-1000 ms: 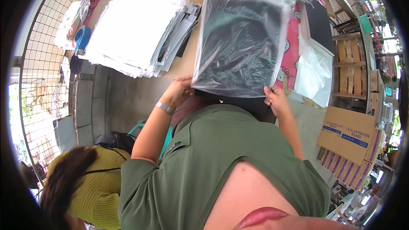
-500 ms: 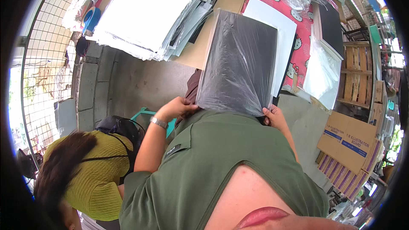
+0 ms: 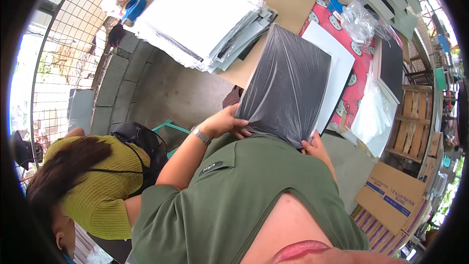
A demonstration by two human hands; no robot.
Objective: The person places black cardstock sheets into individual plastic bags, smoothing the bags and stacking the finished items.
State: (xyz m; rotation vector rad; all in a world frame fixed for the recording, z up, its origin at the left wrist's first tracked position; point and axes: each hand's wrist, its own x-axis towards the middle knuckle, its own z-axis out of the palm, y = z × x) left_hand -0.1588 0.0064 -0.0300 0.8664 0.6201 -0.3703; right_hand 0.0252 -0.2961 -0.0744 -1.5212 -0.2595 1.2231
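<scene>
A black board in a clear plastic sleeve (image 3: pixel 293 78) lies in front of me, its near edge against my green shirt. My left hand (image 3: pixel 225 123), with a metal watch (image 3: pixel 201 135) at the wrist, grips the board's near left corner, thumb on top and fingers partly below. At the near right corner my right hand (image 3: pixel 316 149) pinches the plastic, which gathers in creases there. Beneath the sleeved board and to its right lies a white board (image 3: pixel 337 63) with a dark edge under it.
A stack of white sheets in plastic (image 3: pixel 200 14) stands at the table's far left, near a blue tape roll (image 3: pixel 134 7). Crumpled plastic (image 3: pixel 359 22) lies on a pink patterned cover (image 3: pixel 352 88). Cardboard boxes (image 3: pixel 391 195) stand at right. Another person (image 3: pixel 97 181) is at my left.
My left hand has moved up around the board's near left corner, its fingers more spread. The plastic looks tighter and bunches toward the right corner. The whole view has tilted and shifted.
</scene>
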